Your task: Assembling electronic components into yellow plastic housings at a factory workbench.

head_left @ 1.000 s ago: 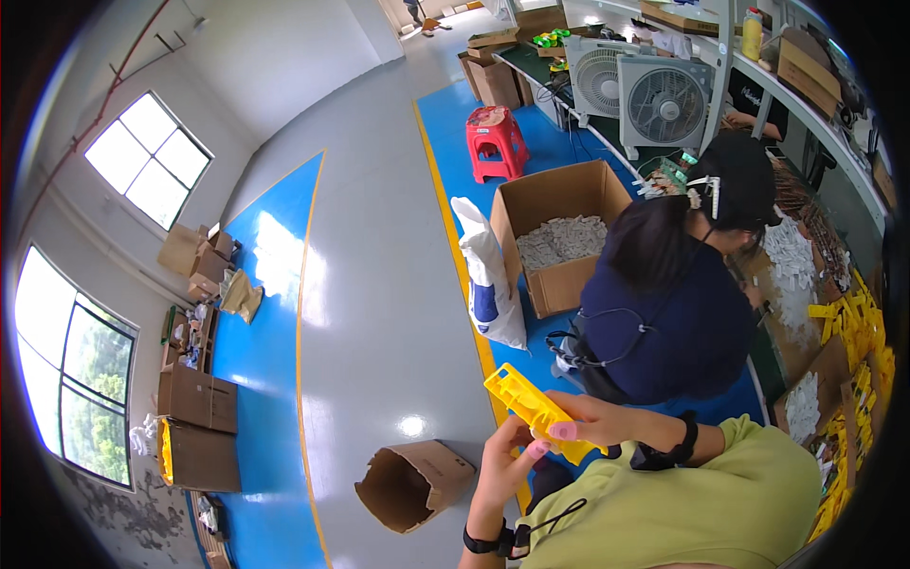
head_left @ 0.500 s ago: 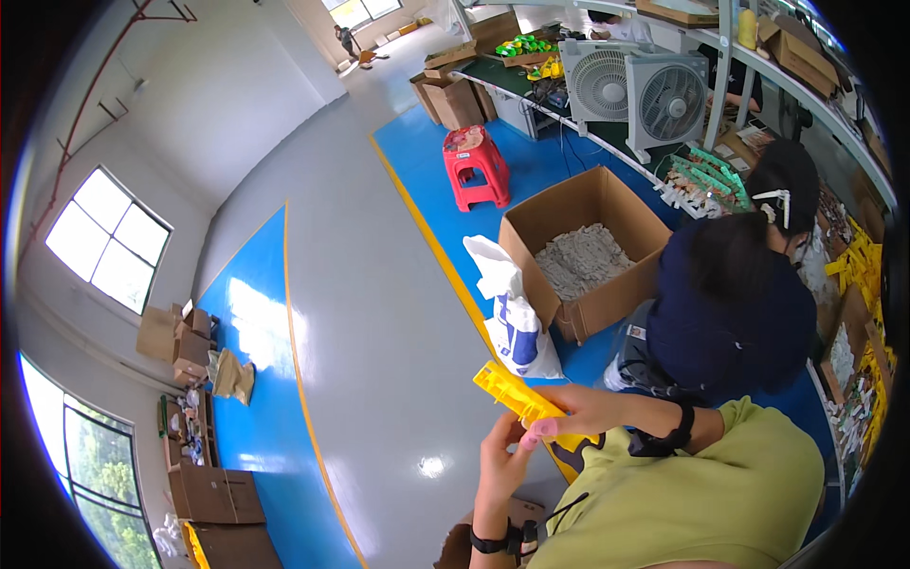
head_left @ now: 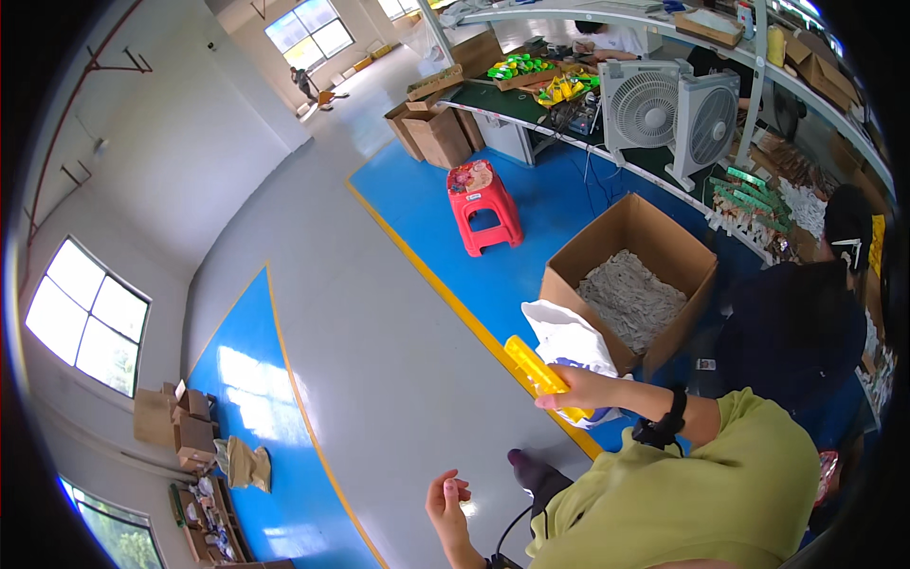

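Note:
My right hand (head_left: 586,391) grips a long yellow plastic part (head_left: 531,363) with slots and ridges along it, held out in front of my body. Its lower end sticks out beneath the fingers. Apart from it, lower and to the left, my left hand (head_left: 445,498) hangs over the grey floor, its fingers loosely curled and nothing visible in them. Just beyond the yellow part stands a white sack (head_left: 572,334) with blue print, partly covered by my right hand. A cardboard box (head_left: 703,275) holding many greyish-white pieces (head_left: 630,299) is right behind the sack.
A person in dark clothes (head_left: 791,332) sits close on my right. Ahead is a red stool (head_left: 485,211) on blue flooring. Two box fans (head_left: 649,112) stand on a long workbench with green and yellow parts. Cartons (head_left: 194,431) line the left wall; a distant person (head_left: 303,83) stands far off.
My left hand has let go of the yellow plastic part and moved down and left. The right hand keeps hold of it. The whole view has shifted, bringing the box lower and further right.

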### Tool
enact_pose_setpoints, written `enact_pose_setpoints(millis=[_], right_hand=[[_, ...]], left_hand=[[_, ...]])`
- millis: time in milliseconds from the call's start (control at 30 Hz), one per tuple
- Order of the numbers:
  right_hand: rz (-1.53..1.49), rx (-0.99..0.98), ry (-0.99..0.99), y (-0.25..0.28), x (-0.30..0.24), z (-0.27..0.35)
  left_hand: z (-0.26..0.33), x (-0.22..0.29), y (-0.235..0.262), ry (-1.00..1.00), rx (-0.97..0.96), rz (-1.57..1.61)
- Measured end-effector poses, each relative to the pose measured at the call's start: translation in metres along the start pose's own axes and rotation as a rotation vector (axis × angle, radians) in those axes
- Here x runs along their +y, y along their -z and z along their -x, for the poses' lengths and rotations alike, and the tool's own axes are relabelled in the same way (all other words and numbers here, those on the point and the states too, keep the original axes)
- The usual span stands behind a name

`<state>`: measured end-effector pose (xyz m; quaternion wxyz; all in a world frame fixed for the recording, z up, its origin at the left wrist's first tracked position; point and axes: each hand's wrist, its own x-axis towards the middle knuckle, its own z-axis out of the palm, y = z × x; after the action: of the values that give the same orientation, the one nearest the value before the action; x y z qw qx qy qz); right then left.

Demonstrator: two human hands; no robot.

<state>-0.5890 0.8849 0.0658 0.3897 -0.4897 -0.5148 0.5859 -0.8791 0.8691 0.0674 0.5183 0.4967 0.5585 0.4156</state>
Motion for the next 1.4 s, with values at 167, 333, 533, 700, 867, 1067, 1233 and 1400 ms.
enact_pose_setpoints(millis=[167, 333, 533, 700, 867, 1067, 1233, 1400], right_hand=[[0.216, 0.266, -0.356, 0.012, 0.051, -0.078], [0.069, 0.489, -0.355, 0.018, 0.027, -0.126], [-0.208, 0.847, -0.2, 0.072, 0.006, -0.207], [-0.357, 0.986, -0.168, 0.149, 0.01, -0.306], [-0.382, 0.93, -0.072, 0.201, -0.027, -0.429], [-0.391, 0.904, -0.091, 0.271, -0.043, -0.55], [-0.385, 1.15, -0.268, 0.334, 0.009, -0.604], [-0.347, 1.449, -0.478, 0.363, 0.074, -0.613]], left_hand=[[-0.135, -0.02, 0.044, 0.056, -0.032, -0.048], [-0.272, 0.017, 0.023, 0.019, -0.343, -0.037], [-0.414, 0.047, -0.037, -0.022, -0.709, -0.109], [-0.549, 0.006, -0.04, 0.447, -0.899, -0.101], [-0.669, -0.032, 0.03, 0.547, -0.469, 0.156], [-0.812, -0.038, 0.053, 0.653, -0.211, 0.125], [-0.958, -0.041, -0.016, 0.299, -0.556, -0.136], [-1.073, 0.044, -0.179, 0.551, -0.685, 0.003]])
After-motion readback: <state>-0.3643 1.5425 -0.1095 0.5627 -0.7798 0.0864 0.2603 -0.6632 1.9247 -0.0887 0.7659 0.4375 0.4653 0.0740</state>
